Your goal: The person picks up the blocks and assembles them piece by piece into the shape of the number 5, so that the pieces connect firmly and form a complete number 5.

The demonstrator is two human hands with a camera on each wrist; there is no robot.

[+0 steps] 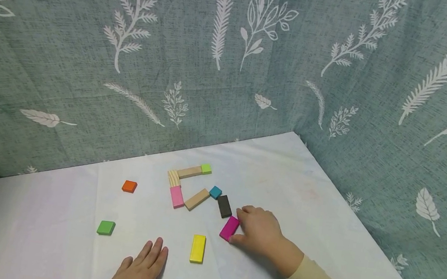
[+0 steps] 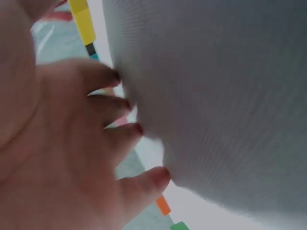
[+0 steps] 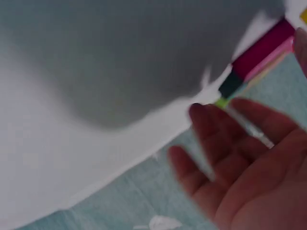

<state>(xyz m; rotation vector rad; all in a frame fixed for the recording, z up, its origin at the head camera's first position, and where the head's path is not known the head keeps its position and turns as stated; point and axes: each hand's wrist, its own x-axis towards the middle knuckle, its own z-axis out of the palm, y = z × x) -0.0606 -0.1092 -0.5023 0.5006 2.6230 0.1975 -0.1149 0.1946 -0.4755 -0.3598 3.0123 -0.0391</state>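
Note:
My right hand point(image 1: 258, 232) is beside a magenta block point(image 1: 229, 228), thumb near its lower end and forefinger near its upper end. In the right wrist view the fingers of the right hand point(image 3: 249, 158) are spread and loosely bent; a firm grip does not show. Just beyond the magenta block lies a black block point(image 1: 224, 206), then a small blue block point(image 1: 215, 192) and a plain wooden block point(image 1: 197, 199). My left hand point(image 1: 140, 267) rests on the white table with its fingers extended, left of a yellow block point(image 1: 197, 248), and holds nothing.
A pink block point(image 1: 177, 197), a striped wooden block point(image 1: 174, 178), another plain block point(image 1: 190, 172) and a lime block point(image 1: 206, 169) continue the bent row. An orange block point(image 1: 129, 186) and a green block point(image 1: 106, 227) lie apart on the left. Patterned curtains point(image 1: 197, 77) border the table point(image 1: 57, 204).

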